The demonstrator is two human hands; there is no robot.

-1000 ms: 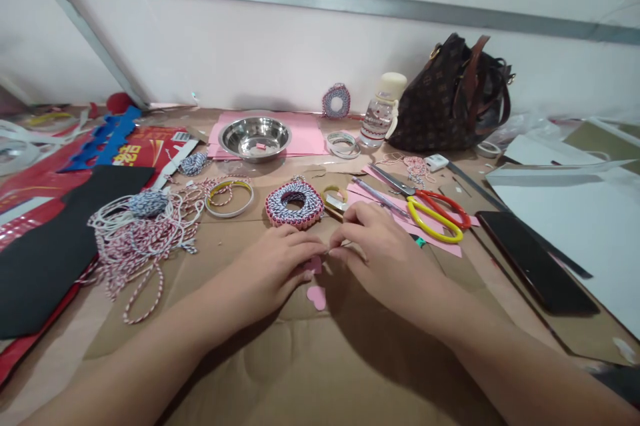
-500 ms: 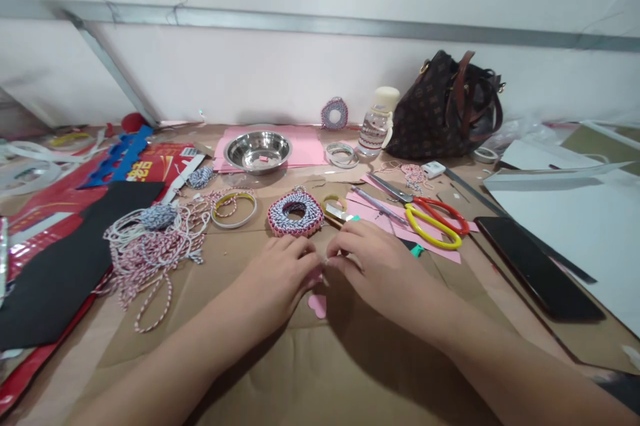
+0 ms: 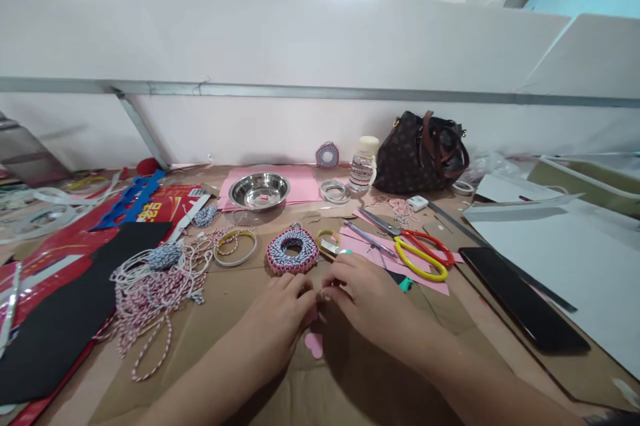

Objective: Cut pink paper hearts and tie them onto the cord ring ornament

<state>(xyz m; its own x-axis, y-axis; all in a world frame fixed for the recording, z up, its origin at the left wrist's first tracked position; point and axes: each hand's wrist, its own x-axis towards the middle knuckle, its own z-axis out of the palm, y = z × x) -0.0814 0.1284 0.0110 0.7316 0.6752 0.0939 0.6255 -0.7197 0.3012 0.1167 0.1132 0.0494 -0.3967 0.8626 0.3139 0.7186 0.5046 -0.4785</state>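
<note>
My left hand (image 3: 283, 309) and my right hand (image 3: 357, 289) meet fingertip to fingertip above the brown cardboard (image 3: 200, 346). Between the left thumb and fingers shows a small piece of pink paper (image 3: 312, 315). The right thumb and forefinger are pinched together close beside it; what they hold is too small to make out. Just below the fingers is a pink heart-shaped paper cutout (image 3: 314, 345). Right beyond the hands sits a ring wrapped in blue, white and red cord (image 3: 293, 248). A roll of yellowish tape (image 3: 327, 239) is near the right knuckles.
On the left are a tangle of cord (image 3: 155, 286), a tape roll (image 3: 235, 248) and black sheet (image 3: 85, 306). Behind stand a steel bowl (image 3: 259, 191), a bottle (image 3: 363, 166) and a handbag (image 3: 420, 156). Scissors (image 3: 420, 258) and a phone (image 3: 523, 299) are on the right.
The camera view has tilted upward, so everything sits lower in the picture and a window shows at the top. Both hands stay together in nearly the same pinch.
</note>
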